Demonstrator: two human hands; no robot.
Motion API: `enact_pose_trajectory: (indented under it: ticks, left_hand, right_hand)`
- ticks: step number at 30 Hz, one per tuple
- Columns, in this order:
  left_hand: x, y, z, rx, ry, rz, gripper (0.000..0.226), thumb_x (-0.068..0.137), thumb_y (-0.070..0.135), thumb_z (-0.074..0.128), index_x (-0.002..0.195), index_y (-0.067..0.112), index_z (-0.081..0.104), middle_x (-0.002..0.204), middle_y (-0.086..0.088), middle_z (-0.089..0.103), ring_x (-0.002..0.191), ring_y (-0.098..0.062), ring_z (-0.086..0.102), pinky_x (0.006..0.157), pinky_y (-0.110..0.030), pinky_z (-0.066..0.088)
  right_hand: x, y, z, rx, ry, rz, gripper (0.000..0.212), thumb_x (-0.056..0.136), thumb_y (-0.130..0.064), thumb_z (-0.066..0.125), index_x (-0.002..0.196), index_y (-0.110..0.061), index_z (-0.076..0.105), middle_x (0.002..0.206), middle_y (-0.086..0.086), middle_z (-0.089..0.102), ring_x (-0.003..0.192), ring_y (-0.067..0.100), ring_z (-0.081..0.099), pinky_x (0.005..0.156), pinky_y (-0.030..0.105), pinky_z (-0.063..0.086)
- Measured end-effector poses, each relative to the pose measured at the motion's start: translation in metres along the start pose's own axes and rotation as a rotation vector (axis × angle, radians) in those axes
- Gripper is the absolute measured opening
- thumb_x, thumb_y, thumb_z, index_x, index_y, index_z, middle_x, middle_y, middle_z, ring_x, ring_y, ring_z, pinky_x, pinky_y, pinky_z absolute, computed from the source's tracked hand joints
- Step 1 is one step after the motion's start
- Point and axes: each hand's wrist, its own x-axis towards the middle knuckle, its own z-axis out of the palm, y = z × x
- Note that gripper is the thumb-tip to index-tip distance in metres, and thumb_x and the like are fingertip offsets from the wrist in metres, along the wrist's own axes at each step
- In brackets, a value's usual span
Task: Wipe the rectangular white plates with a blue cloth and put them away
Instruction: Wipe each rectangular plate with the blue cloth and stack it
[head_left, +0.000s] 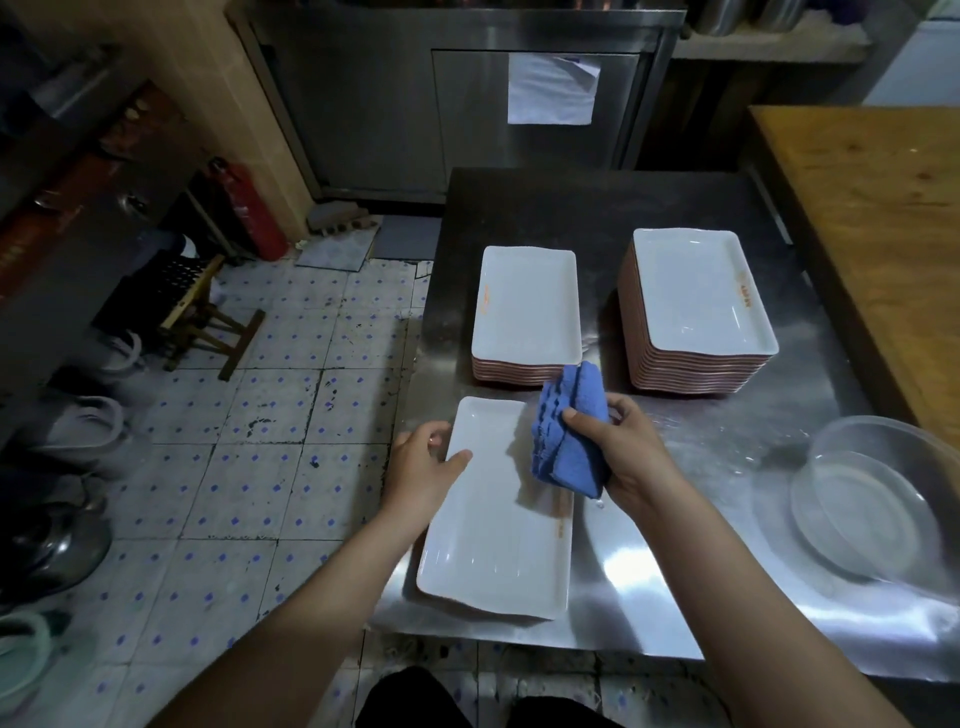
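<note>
The rectangular white ceramic plate (493, 530) lies at the near left edge of the stainless steel surface (701, 467), directly before the person. The left hand (421, 467) pinches its left rim, thumb on top, steadying it. The right hand (623, 452) clutches a folded blue terry cloth (569, 431) over the plate's far right part; whether the cloth touches the plate cannot be told. Beyond stand a low stack of plates (527, 306) and, to its right, a taller stack of plates (696, 291). Wiping looks to be the step in hand. Next, I judge, the cloth must sweep the whole face before stacking.
</note>
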Motion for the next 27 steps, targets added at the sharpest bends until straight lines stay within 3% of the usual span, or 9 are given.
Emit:
enact_pose_trajectory:
  ticks: [3, 6, 12, 14, 16, 20, 23, 27]
  left_hand:
    - [0.031, 0.025, -0.004, -0.092, -0.006, -0.006, 0.04, 0.079, 0.021, 0.072, 0.116, 0.015, 0.057, 0.118, -0.006, 0.051, 0.096, -0.011, 0.052, 0.078, -0.017, 0.036]
    - [0.069, 0.057, -0.006, -0.127, -0.012, 0.024, 0.038, 0.081, 0.021, 0.07, 0.115, 0.012, 0.056, 0.119, -0.009, 0.054, 0.098, -0.016, 0.053, 0.078, -0.02, 0.036]
    - [0.145, 0.098, 0.011, -0.09, -0.018, -0.02, 0.045, 0.084, 0.028, 0.067, 0.12, 0.008, 0.051, 0.12, -0.011, 0.055, 0.096, -0.017, 0.052, 0.074, -0.023, 0.036]
    - [0.16, 0.098, 0.019, -0.035, -0.014, -0.029, 0.047, 0.082, 0.03, 0.068, 0.119, 0.008, 0.051, 0.119, -0.01, 0.056, 0.101, -0.021, 0.055, 0.074, -0.026, 0.039]
    - [0.168, 0.096, 0.023, -0.016, -0.041, -0.029, 0.046, 0.08, 0.029, 0.07, 0.117, 0.009, 0.052, 0.112, -0.01, 0.06, 0.1, -0.024, 0.058, 0.074, -0.028, 0.044]
    - [0.172, 0.095, 0.025, 0.16, -0.032, 0.158, 0.021, 0.084, 0.021, 0.062, 0.101, 0.008, 0.066, 0.083, -0.002, 0.053, 0.079, -0.021, 0.052, 0.059, -0.024, 0.036]
    - [0.172, 0.093, 0.024, 0.264, 0.019, 0.259, 0.018, 0.087, 0.017, 0.056, 0.091, 0.006, 0.07, 0.091, -0.005, 0.05, 0.074, -0.018, 0.048, 0.057, -0.022, 0.035]
    - [0.171, 0.097, 0.026, 0.24, 0.041, 0.195, 0.019, 0.088, 0.016, 0.055, 0.101, 0.007, 0.066, 0.104, -0.009, 0.058, 0.084, -0.02, 0.054, 0.069, -0.023, 0.039]
  right_hand:
    - [0.014, -0.011, 0.003, 0.014, 0.021, 0.02, 0.029, 0.082, -0.009, 0.07, 0.103, -0.014, 0.05, 0.098, 0.008, 0.063, 0.077, 0.018, 0.066, 0.058, 0.03, 0.052]
    - [0.027, -0.024, 0.008, 0.01, 0.025, 0.024, 0.04, 0.083, -0.009, 0.069, 0.118, -0.005, 0.049, 0.103, 0.012, 0.064, 0.075, 0.019, 0.067, 0.054, 0.028, 0.052]
    - [0.061, -0.044, 0.018, -0.006, 0.033, 0.006, 0.047, 0.085, -0.013, 0.068, 0.125, 0.002, 0.049, 0.116, 0.02, 0.062, 0.092, 0.028, 0.065, 0.071, 0.034, 0.054]
    - [0.07, -0.046, 0.02, -0.006, 0.036, 0.01, 0.044, 0.087, -0.014, 0.066, 0.123, 0.003, 0.049, 0.116, 0.02, 0.062, 0.096, 0.029, 0.065, 0.075, 0.036, 0.054]
    - [0.077, -0.045, 0.022, -0.026, 0.054, 0.011, 0.036, 0.087, -0.014, 0.065, 0.118, 0.001, 0.053, 0.111, 0.018, 0.064, 0.088, 0.024, 0.066, 0.069, 0.032, 0.053]
    - [0.084, -0.037, 0.021, -0.053, 0.088, 0.044, 0.032, 0.087, -0.014, 0.065, 0.114, -0.003, 0.055, 0.107, 0.014, 0.065, 0.083, 0.02, 0.065, 0.064, 0.029, 0.051]
    - [0.085, -0.035, 0.016, -0.048, 0.126, 0.04, 0.031, 0.087, -0.013, 0.065, 0.115, -0.003, 0.055, 0.107, 0.014, 0.065, 0.086, 0.022, 0.065, 0.068, 0.032, 0.052]
    - [0.083, -0.04, 0.011, -0.017, 0.144, 0.007, 0.009, 0.088, -0.01, 0.063, 0.097, -0.009, 0.06, 0.095, 0.008, 0.067, 0.077, 0.016, 0.066, 0.064, 0.028, 0.054]
